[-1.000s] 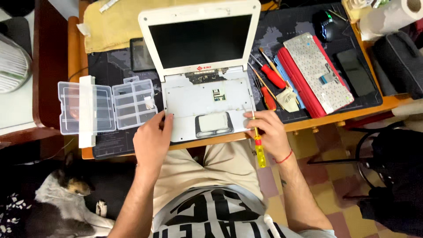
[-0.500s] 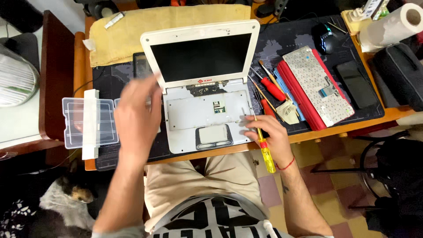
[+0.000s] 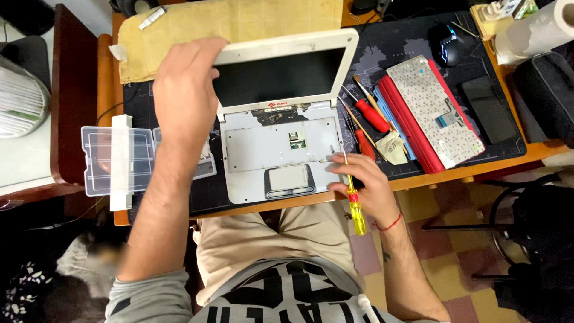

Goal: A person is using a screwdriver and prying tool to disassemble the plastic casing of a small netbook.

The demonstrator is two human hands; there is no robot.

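Observation:
A small white laptop (image 3: 281, 149) stands open on the desk with its keyboard taken out, so the bare grey tray shows. My left hand (image 3: 185, 90) is stretched forward and grips the top left corner of the lid. My right hand (image 3: 365, 185) rests by the laptop's front right corner and holds a screwdriver (image 3: 353, 191) with a yellow handle, its tip pointing up along the laptop's right edge. The removed keyboard (image 3: 433, 110) lies to the right on a red case.
A clear plastic parts box (image 3: 113, 161) lies open left of the laptop. Red-handled screwdrivers (image 3: 368, 122) lie between laptop and keyboard. A mouse (image 3: 445, 45), a dark phone (image 3: 487, 110) and a paper roll (image 3: 535, 30) are at the right. An animal (image 3: 78, 263) lies on the floor at lower left.
My left hand rose from the laptop's front left edge and reached forward to the lid's top left corner. My right hand kept hold of the screwdriver beside the laptop.

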